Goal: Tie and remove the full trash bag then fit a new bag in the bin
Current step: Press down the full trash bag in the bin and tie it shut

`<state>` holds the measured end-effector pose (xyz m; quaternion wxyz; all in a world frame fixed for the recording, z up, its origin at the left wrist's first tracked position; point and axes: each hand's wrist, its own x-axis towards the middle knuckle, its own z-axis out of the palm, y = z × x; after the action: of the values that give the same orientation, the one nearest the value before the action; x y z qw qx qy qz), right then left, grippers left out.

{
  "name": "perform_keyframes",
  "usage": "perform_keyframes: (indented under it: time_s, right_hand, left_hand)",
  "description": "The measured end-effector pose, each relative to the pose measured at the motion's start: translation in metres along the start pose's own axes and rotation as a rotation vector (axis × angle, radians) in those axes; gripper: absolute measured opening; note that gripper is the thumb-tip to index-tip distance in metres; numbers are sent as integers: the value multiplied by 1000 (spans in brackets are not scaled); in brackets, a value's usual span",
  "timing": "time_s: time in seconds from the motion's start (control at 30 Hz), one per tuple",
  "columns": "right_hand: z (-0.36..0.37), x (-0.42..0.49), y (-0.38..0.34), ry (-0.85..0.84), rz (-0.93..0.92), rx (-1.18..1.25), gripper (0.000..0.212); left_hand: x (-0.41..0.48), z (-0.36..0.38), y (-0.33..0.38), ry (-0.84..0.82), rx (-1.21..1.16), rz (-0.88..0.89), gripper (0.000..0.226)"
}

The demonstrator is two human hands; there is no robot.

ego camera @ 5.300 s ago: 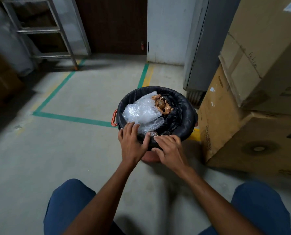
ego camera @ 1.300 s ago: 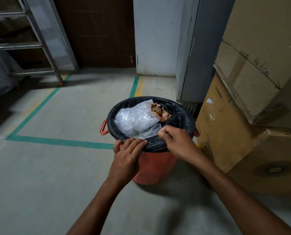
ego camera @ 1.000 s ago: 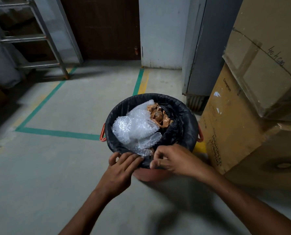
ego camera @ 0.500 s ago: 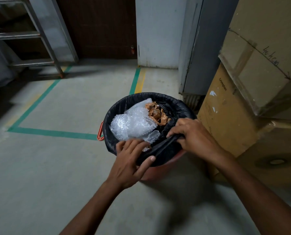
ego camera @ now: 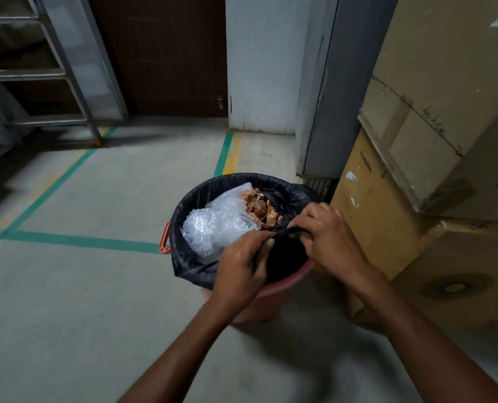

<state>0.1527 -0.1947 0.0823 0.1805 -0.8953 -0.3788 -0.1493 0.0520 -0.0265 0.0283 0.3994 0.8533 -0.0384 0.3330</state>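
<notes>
An orange bin point(ego camera: 282, 289) stands on the floor, lined with a black trash bag point(ego camera: 189, 269). Clear bubble wrap point(ego camera: 218, 222) and crumpled brown tape point(ego camera: 260, 209) fill the bag. The bag's near right edge is pulled up off the rim and stretched between my hands. My left hand point(ego camera: 242, 266) pinches that edge on its left. My right hand point(ego camera: 326, 237) grips the same edge on its right. The bag's far and left edge still folds over the rim. No new bag is in view.
Stacked cardboard boxes point(ego camera: 416, 184) stand close on the bin's right. A grey cabinet point(ego camera: 329, 97) is behind them. A metal ladder point(ego camera: 53, 74) leans at the far left. A brown door point(ego camera: 160, 53) is at the back. Green tape lines point(ego camera: 79, 241) mark the floor.
Both hands have lifted the bag's near edge off the bin rim and pulled it up and inward. The orange rim now shows bare at the near right.
</notes>
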Motion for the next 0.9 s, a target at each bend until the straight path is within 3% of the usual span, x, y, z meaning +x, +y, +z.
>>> perform_keyframes:
  time_s: [0.27,0.43,0.7,0.9]
  right_hand:
    - [4,2,35,20,314,-51,23]
    - [3,5,39,68,440,204,23]
    - [1,8,-1,330,82,295,33]
    - [9,-3,-30,308,-189,292,32]
  left_hand:
    - [-15,-8,3,-65,107,134,15]
    - [-17,-4,2,-82,150,159,15]
    - [18,1,-1,51,165,126,11]
    - [33,-3,-7,11,46,118,28]
